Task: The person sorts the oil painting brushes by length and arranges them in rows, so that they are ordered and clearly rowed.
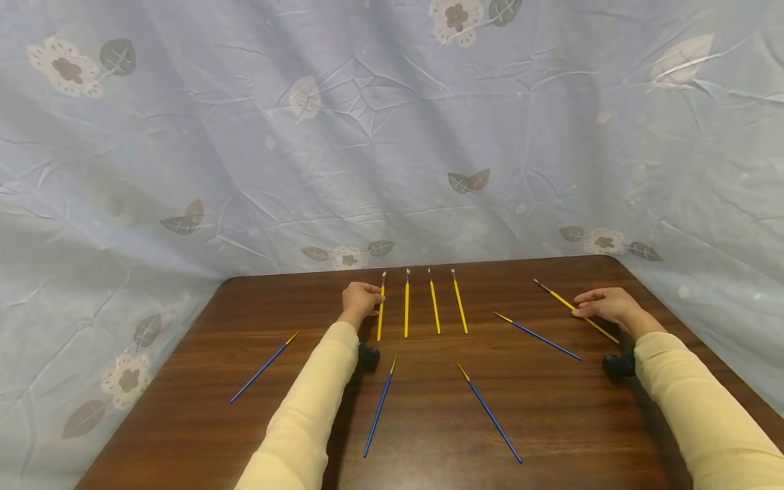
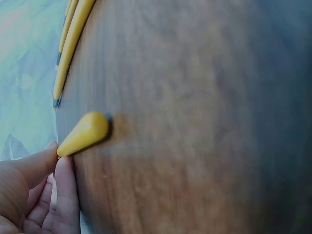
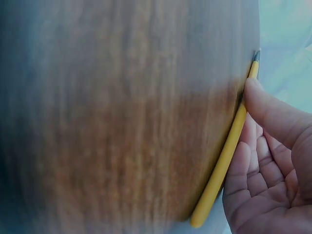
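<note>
My left hand [image 1: 360, 301] pinches the leftmost of several yellow-handled paintbrushes [image 1: 380, 323] between thumb and fingertips, near its upper part. In the left wrist view the handle end of this yellow paintbrush [image 2: 90, 130] points toward the camera. At the right side of the table, my right hand [image 1: 609, 307] holds another yellow paintbrush [image 1: 560, 299] that slants with its bristles up and to the left. The right wrist view shows the thumb laid on that brush's yellow handle [image 3: 219, 173], close to the table, with the other fingers curled behind.
Three more yellow paintbrushes [image 1: 407, 309] stand in a row right of my left hand, bristles toward the back edge. Several blue paintbrushes lie spread out: one at left [image 1: 263, 369], others nearer [image 1: 378, 415]. A patterned curtain [image 1: 392, 136] hangs behind the brown table [image 1: 429, 442].
</note>
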### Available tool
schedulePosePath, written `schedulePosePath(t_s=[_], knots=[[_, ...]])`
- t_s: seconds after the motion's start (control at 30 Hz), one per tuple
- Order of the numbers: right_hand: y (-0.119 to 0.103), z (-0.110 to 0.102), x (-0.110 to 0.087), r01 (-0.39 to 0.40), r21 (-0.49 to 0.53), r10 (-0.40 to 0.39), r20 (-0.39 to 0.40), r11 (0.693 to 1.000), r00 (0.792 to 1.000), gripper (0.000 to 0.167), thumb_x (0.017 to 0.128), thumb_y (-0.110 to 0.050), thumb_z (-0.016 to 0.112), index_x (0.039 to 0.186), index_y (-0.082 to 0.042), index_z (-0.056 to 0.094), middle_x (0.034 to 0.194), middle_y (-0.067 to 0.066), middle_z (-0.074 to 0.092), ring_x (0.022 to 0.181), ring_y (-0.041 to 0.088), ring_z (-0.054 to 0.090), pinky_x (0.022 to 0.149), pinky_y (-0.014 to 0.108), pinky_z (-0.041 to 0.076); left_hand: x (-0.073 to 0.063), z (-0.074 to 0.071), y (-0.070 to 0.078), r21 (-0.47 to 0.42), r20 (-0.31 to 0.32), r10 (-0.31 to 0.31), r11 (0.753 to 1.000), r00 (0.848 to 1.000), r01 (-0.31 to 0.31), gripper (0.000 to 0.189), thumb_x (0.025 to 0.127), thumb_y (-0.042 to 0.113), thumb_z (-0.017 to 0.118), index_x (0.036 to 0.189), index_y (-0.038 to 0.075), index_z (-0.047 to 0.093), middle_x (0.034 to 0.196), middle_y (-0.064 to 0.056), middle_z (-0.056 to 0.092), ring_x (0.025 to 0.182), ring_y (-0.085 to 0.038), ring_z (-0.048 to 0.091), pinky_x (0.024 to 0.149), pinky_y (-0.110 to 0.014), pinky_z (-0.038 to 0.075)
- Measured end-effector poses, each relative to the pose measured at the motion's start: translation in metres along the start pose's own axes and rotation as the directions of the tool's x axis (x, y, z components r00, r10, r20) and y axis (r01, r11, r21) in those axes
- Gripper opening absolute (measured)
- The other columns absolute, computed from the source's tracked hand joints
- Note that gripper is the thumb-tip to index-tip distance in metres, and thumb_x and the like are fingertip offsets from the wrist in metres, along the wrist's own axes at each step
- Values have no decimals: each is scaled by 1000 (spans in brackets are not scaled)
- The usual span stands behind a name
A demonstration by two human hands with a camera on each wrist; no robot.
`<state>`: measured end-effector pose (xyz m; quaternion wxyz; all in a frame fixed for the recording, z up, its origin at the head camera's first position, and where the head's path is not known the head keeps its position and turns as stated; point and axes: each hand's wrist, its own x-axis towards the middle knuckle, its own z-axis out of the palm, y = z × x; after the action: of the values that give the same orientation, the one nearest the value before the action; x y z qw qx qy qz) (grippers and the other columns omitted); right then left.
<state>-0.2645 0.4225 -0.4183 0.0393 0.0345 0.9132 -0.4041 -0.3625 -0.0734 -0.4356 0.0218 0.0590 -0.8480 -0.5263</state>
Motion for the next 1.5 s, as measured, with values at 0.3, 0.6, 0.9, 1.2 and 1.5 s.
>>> schedulePosePath(t_s=[0.3,0.6,0.9,1.2,1.5], knots=[[0,2,8,-6,-51,5,-14,999,1000,47,84,-21,77,117,9,64,103,14,68,94,30,54,73,33,44,0,-1,0,3,-3,7,1000,1000,-7,16,83,2,77,98,-1,75,108,-18,66,71,-23,68,53,-26,58],[0,-2,12,-29,-34,29,-1,999,1000,39,85,-15,75,113,10,65,105,18,66,93,29,55,73,31,47,1,1,2,1,-8,-20,1000,1000,20,15,82,2,78,96,0,76,107,-17,67,76,-25,68,53,-27,58],[1,-2,12,-66,112,68,-13,992,998,43,89,-10,70,122,15,58,98,6,66,78,7,56,68,24,54,2,5,0,5,0,-36,999,999,36,17,82,2,78,99,0,76,108,-17,65,74,-24,67,53,-27,58],[-23,5,16,-9,132,8,8,991,1000,46,94,-13,64,128,16,52,107,12,67,82,7,61,74,28,58,3,5,3,2,-14,-36,999,999,36,16,81,3,78,97,0,76,108,-16,66,74,-24,67,53,-27,58],[-50,18,25,4,206,-21,84,979,996,48,94,-12,64,130,16,50,105,5,67,87,9,64,76,29,58,3,3,4,20,-24,-25,999,999,26,15,81,2,78,97,1,76,104,-16,68,80,-27,69,53,-27,58]])
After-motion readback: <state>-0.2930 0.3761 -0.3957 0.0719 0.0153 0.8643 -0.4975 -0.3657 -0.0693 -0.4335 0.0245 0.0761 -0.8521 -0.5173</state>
